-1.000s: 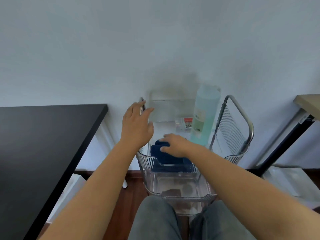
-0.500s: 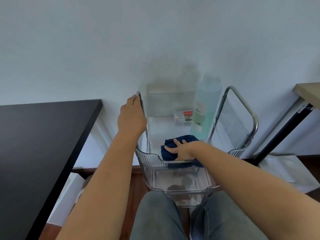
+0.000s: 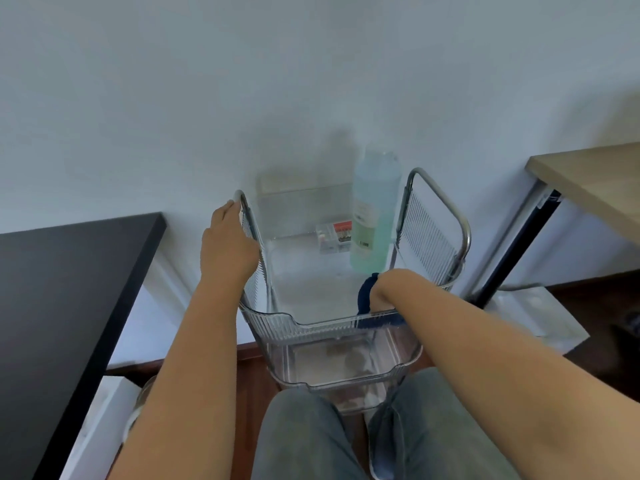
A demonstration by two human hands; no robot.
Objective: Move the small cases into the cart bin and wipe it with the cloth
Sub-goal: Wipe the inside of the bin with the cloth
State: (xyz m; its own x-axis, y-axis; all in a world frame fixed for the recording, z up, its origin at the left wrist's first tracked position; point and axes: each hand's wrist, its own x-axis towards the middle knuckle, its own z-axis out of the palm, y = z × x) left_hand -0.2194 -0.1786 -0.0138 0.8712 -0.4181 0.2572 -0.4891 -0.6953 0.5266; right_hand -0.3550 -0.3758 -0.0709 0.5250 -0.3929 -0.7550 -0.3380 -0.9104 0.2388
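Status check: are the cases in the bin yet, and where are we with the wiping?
Done, as far as shown: one small case sits at the bin's far end, beside the bottle; I can't tell whether there are others. In hand: the right hand presses the cloth down at the near right corner, while the left hand grips the cart frame. Left: the remaining bin floor.

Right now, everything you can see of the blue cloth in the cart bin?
The blue cloth is dark navy, soft fabric, bunched up rather than spread flat. It sits low in the near right corner of the clear ribbed top bin, against its right wall, with a strip showing through the front wall. The right hand presses down on it and hides most of it. The pale green bottle stands just behind.
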